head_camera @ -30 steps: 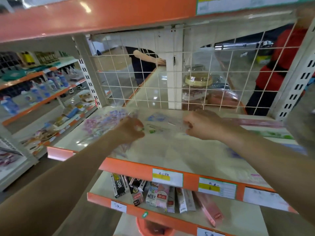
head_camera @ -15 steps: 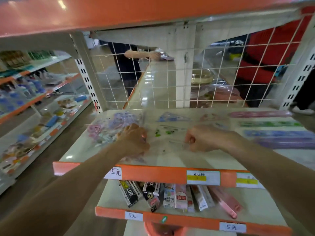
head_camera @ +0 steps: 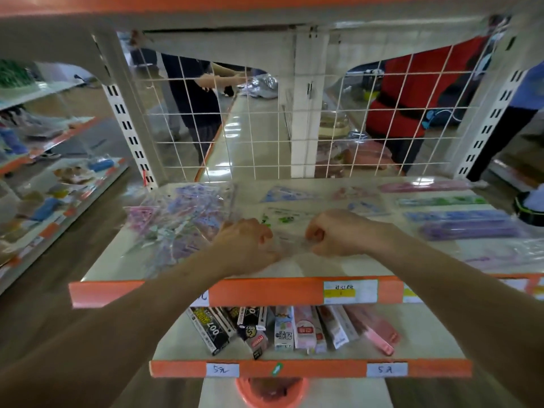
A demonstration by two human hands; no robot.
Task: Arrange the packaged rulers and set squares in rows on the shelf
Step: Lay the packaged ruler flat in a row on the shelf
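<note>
Shop shelf (head_camera: 279, 291) with orange front edge carrying packets, wire grid (head_camera: 259, 113) standing behind. Left hand (head_camera: 247, 245) and right hand (head_camera: 338, 234) pinching clear packet (head_camera: 290, 241) with curled fingers at shelf middle; contents too blurred to make out. Packaged set squares (head_camera: 176, 219) lying piled left of hands. Rulers (head_camera: 453, 216) lying in rows at right, far ends cut off. People standing behind grid, partly hidden.

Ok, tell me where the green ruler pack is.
Head view, shelf's right side: the green ruler pack lies between the pink pack and the blue pack.
</note>
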